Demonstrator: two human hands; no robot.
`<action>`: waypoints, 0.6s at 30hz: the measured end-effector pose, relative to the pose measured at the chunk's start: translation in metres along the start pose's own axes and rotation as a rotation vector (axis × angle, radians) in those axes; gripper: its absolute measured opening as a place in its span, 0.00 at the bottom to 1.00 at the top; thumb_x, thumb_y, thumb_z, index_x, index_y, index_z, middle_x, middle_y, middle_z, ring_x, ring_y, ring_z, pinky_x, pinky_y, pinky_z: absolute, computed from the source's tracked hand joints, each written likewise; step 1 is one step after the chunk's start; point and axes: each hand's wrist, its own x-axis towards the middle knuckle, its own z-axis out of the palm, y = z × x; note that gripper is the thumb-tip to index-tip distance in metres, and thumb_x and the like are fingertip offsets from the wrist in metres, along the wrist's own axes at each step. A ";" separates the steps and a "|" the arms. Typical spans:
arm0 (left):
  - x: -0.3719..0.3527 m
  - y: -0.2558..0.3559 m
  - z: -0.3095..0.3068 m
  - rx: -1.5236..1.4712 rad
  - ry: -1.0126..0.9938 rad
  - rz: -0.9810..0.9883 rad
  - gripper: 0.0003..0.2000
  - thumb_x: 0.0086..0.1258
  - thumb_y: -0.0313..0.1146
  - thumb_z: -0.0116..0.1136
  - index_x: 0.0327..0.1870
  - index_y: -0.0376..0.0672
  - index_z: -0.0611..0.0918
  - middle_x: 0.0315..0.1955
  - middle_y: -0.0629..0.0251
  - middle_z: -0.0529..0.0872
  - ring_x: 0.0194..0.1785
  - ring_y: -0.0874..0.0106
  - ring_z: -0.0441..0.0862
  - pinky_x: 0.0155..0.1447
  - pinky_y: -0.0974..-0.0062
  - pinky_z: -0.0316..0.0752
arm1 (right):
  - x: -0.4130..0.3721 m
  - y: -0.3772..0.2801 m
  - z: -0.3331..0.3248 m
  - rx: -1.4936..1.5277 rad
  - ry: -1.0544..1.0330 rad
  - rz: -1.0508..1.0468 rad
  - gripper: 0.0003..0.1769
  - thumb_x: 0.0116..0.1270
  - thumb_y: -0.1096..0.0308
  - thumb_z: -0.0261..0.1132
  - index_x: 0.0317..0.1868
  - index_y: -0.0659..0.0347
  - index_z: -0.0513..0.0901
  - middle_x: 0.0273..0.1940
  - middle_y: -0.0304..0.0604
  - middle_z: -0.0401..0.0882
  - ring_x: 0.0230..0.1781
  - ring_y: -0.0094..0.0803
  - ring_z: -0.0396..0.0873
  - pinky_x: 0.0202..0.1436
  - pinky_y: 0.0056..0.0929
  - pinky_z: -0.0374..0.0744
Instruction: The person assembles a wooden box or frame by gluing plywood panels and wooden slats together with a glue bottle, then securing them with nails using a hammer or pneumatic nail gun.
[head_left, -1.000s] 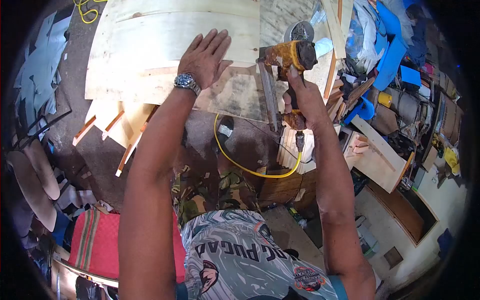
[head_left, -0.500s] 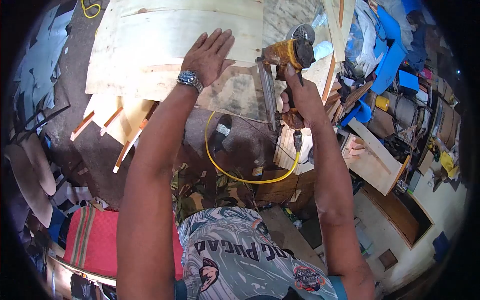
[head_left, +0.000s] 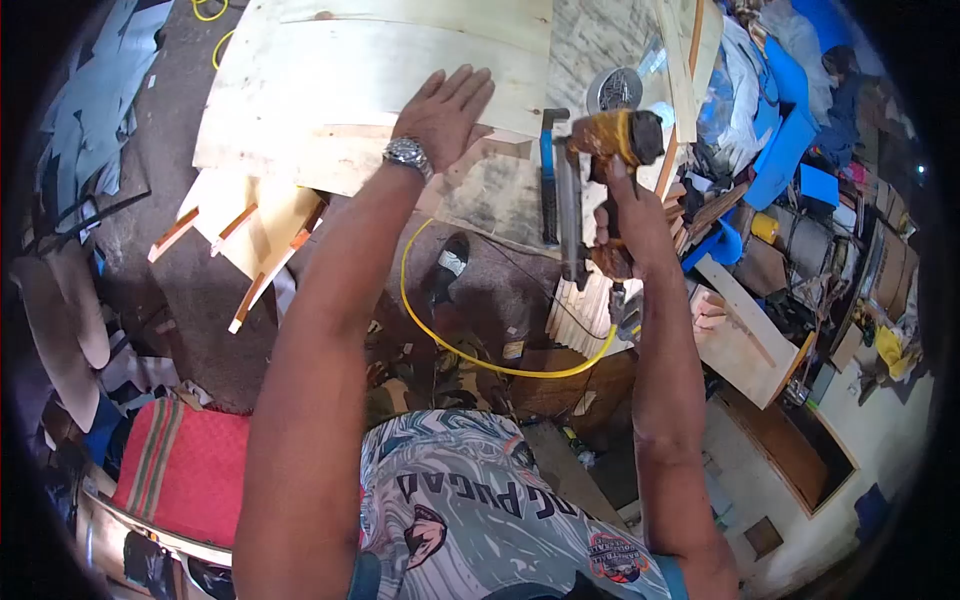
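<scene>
My left hand (head_left: 445, 110) lies flat, fingers spread, on a pale plywood sheet (head_left: 330, 90) that rests on a wooden frame. A metal watch (head_left: 408, 153) sits on that wrist. My right hand (head_left: 625, 215) grips the handle of a worn yellow pneumatic nail gun (head_left: 600, 150), held just off the right edge of the sheet and lifted from it. A yellow air hose (head_left: 470, 355) loops down from the gun's base. A blue-handled tool (head_left: 547, 190) lies on the dark panel (head_left: 495, 190) beside the gun's magazine.
Wooden strips (head_left: 250, 250) jut out under the sheet at left. A round metal object (head_left: 615, 88) lies beyond the gun. Cluttered scraps, blue plastic (head_left: 790, 120) and boards (head_left: 740, 330) fill the right. A red striped cushion (head_left: 175, 470) sits low left. A sandalled foot (head_left: 450, 265) stands on the floor.
My right hand has drawn the nail gun to the right, off the sheet's edge, uncovering the blue-handled tool. My left hand stays flat on the plywood. The view shifted slightly.
</scene>
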 end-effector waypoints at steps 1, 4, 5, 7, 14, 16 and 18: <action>-0.002 -0.004 -0.005 0.001 0.013 -0.009 0.30 0.73 0.52 0.47 0.72 0.46 0.65 0.74 0.65 0.61 0.77 0.64 0.57 0.78 0.59 0.51 | -0.009 0.001 -0.002 -0.057 0.031 0.039 0.31 0.68 0.37 0.59 0.38 0.63 0.77 0.19 0.38 0.72 0.16 0.27 0.73 0.22 0.28 0.71; -0.010 -0.007 -0.030 -0.217 0.049 0.050 0.27 0.70 0.48 0.54 0.66 0.43 0.73 0.67 0.59 0.72 0.70 0.60 0.67 0.73 0.60 0.60 | -0.017 0.003 0.005 -0.137 0.017 -0.042 0.34 0.67 0.34 0.58 0.39 0.64 0.78 0.19 0.38 0.72 0.17 0.26 0.73 0.22 0.27 0.71; -0.026 -0.010 -0.040 -0.336 0.168 0.052 0.24 0.69 0.46 0.57 0.62 0.44 0.76 0.63 0.58 0.77 0.66 0.60 0.73 0.69 0.60 0.67 | -0.022 0.002 0.013 -0.109 -0.006 -0.040 0.35 0.67 0.33 0.57 0.40 0.64 0.78 0.18 0.38 0.72 0.17 0.26 0.73 0.22 0.27 0.71; -0.081 -0.033 -0.061 -0.476 0.368 -0.319 0.19 0.67 0.42 0.62 0.56 0.45 0.80 0.55 0.58 0.82 0.56 0.62 0.80 0.59 0.63 0.75 | -0.028 0.002 0.027 -0.127 -0.039 -0.121 0.36 0.68 0.33 0.56 0.41 0.65 0.78 0.18 0.38 0.72 0.17 0.25 0.73 0.22 0.26 0.71; -0.176 -0.183 -0.127 -0.816 0.433 -1.004 0.18 0.69 0.45 0.60 0.49 0.40 0.86 0.33 0.62 0.89 0.32 0.77 0.83 0.39 0.76 0.79 | -0.046 -0.050 0.108 -0.101 -0.242 -0.158 0.27 0.74 0.42 0.54 0.37 0.61 0.74 0.20 0.37 0.73 0.16 0.24 0.72 0.22 0.24 0.71; -0.162 -0.223 -0.121 -0.900 0.447 -0.952 0.20 0.68 0.50 0.61 0.51 0.44 0.86 0.32 0.62 0.89 0.29 0.79 0.82 0.36 0.77 0.79 | -0.050 -0.073 0.139 -0.143 -0.266 -0.191 0.27 0.74 0.41 0.54 0.38 0.61 0.74 0.20 0.37 0.73 0.16 0.24 0.72 0.22 0.24 0.71; -0.133 -0.250 -0.135 -0.706 0.263 -0.796 0.23 0.68 0.54 0.60 0.52 0.45 0.85 0.40 0.62 0.89 0.37 0.74 0.86 0.44 0.74 0.80 | -0.048 -0.091 0.166 -0.167 -0.322 -0.229 0.27 0.74 0.41 0.54 0.38 0.61 0.74 0.20 0.38 0.73 0.17 0.24 0.73 0.22 0.24 0.72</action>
